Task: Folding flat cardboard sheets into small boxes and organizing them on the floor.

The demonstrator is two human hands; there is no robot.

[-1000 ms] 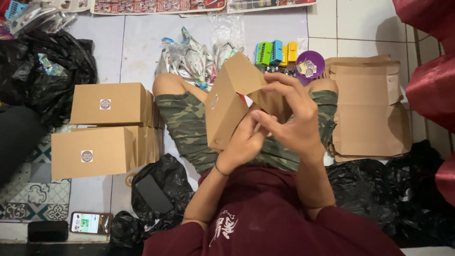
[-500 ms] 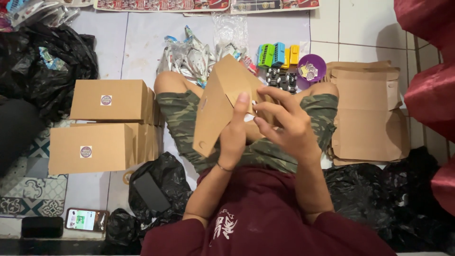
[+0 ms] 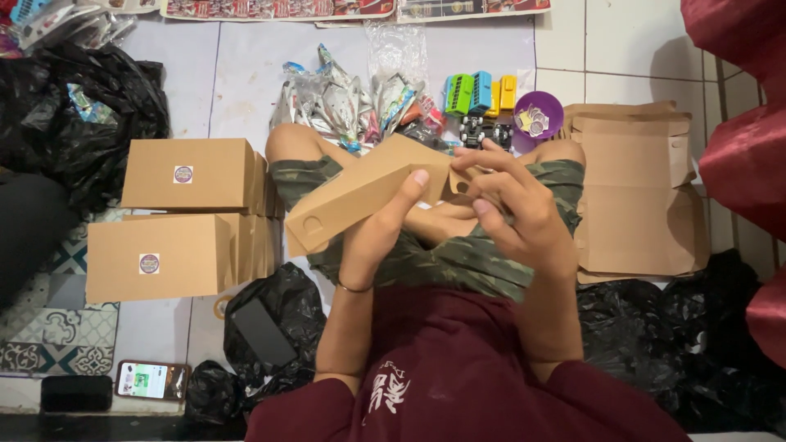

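The left hand [image 3: 372, 237] grips a brown cardboard box [image 3: 360, 196] from below, thumb pressed up against its side, while the right hand [image 3: 512, 209] closes on the box's end flap, fingers curled over the fold. Both hands are clamped on the box, which is held tilted above the person's lap, over camouflage shorts [image 3: 458, 254].

The box looks light and thin-walled — stiff along its creases but likely to dent or buckle if squeezed mid-panel. By that judgement, the best hold is at the folded edges and corners, with the flap pinched near its crease. The matte card should not slip.

Further out, two closed boxes [image 3: 188, 176] with round stickers lie stacked on the tiled floor [image 3: 246, 74] to the left. Flat unfolded cardboard [image 3: 639, 205] lies to the right. Ahead of the knees sit shiny foil packets [image 3: 344, 98], small coloured toy vehicles [image 3: 479, 92] and a purple bowl [image 3: 555, 113]. Black plastic bags [image 3: 270, 327] and a phone [image 3: 151, 381] lie nearer the person.
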